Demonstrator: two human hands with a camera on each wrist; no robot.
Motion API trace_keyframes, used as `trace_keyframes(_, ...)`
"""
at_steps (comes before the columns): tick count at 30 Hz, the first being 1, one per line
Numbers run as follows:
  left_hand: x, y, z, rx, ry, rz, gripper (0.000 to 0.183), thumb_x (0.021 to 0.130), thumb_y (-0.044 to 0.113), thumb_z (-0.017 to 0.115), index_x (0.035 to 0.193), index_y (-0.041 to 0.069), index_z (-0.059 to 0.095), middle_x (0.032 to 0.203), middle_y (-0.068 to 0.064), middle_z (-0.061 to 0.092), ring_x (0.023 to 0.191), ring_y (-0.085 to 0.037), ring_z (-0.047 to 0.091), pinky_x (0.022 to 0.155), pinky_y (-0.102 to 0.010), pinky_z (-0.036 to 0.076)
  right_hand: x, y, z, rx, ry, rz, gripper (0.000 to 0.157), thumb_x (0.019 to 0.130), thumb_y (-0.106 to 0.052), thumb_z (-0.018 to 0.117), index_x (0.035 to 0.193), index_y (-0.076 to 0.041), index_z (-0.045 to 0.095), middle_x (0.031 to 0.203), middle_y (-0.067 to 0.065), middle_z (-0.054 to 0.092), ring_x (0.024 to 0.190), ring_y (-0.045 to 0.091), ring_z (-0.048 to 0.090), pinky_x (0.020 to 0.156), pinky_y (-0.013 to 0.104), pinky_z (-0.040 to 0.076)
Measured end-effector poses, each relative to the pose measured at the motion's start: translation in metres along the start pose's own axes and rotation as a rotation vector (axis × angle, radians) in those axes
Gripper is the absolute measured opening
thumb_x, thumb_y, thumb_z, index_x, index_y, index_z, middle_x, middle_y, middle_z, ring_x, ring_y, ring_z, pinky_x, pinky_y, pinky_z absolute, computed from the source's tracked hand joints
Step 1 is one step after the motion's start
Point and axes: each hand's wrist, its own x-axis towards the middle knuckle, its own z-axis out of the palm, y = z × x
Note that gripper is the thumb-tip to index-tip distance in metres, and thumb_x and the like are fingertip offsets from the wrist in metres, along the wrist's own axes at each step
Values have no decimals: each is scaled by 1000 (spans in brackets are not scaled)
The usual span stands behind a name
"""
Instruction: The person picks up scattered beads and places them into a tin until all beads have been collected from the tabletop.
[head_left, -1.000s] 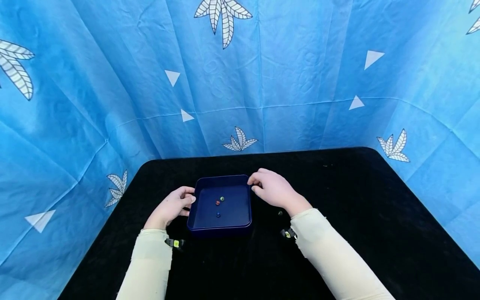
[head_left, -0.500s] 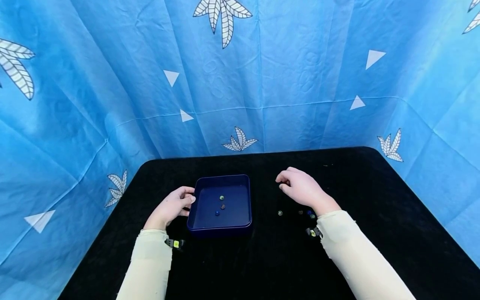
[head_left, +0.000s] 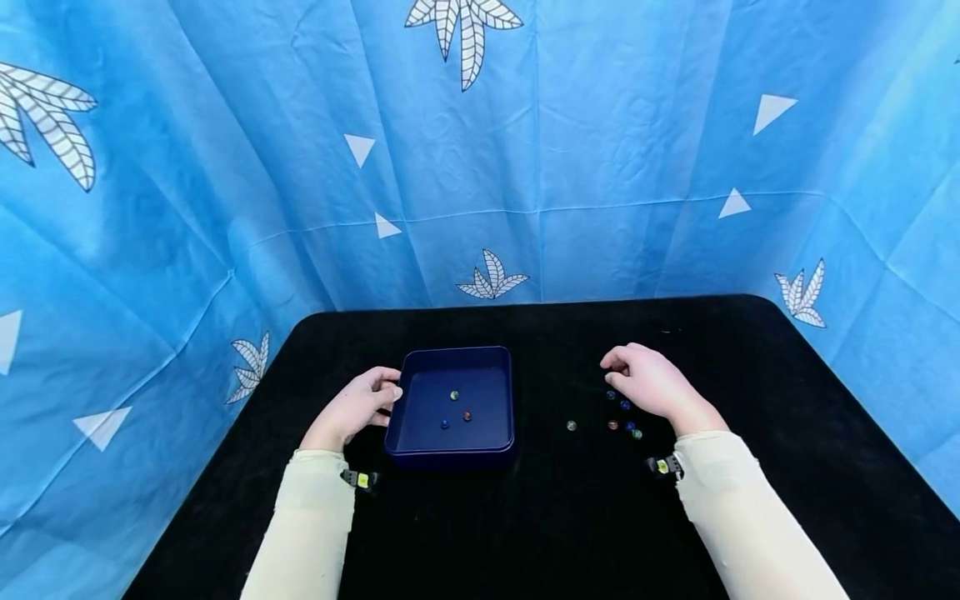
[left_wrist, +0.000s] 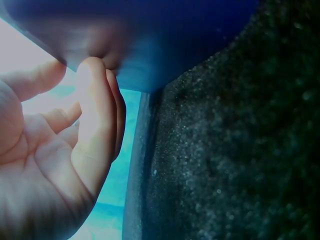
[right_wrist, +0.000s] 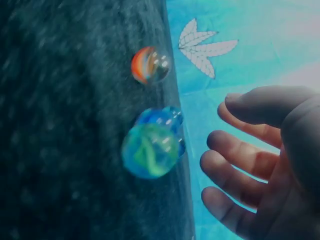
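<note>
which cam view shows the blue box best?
Head: the blue box shows its open top and interior, with three marbles inside. Left wrist: only part of its outside, against the left hand. Right wrist: none.

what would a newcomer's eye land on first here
Probably the bright blue curtain with white leaf shapes, filling the background behind the black tabletop. Next, the dark blue tray left of centre, with three small marbles inside and the left hand holding its left side. Then the empty right hand, near loose marbles on the table's right.
</note>
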Motion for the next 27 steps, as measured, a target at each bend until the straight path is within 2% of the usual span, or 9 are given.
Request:
trace_keyframes(5, -1, 1, 0, 2, 2, 6, 46, 106, 16, 53, 147, 0, 42, 124, -22, 56, 102, -30, 64, 78, -39, 57, 0, 3, 0, 17, -73, 22, 22, 94, -14, 65, 114, -7, 70, 102, 5, 67, 93, 24, 63, 85, 49, 50)
trace_keyframes(10, -1, 2, 1, -5, 0, 16, 46, 105, 16, 53, 146, -1, 42, 123, -23, 56, 102, -32, 64, 77, -39, 57, -1, 6, 4, 25, -127, 4, 18, 92, -13, 66, 109, -9, 69, 84, -4, 63, 76, 14, 58, 80, 44, 49)
trace_keyframes(13, 0, 2, 1, -1, -6, 11, 46, 106, 17, 52, 146, -1, 42, 124, -23, 56, 103, -33, 64, 78, -39, 57, -3, 6, 6, 27, -154, 6, 16, 91, -14, 68, 106, -10, 69, 78, -6, 62, 73, 12, 56, 80, 42, 48)
trace_keyframes(27, 3, 0, 1, 2, 19, -7, 44, 105, 17, 54, 145, 2, 44, 120, -19, 57, 101, -31, 64, 77, -40, 57, -1, 5, 7, 26, -197, 50, 10, 91, -13, 69, 102, -14, 68, 83, -3, 61, 72, 15, 55, 76, 43, 48)
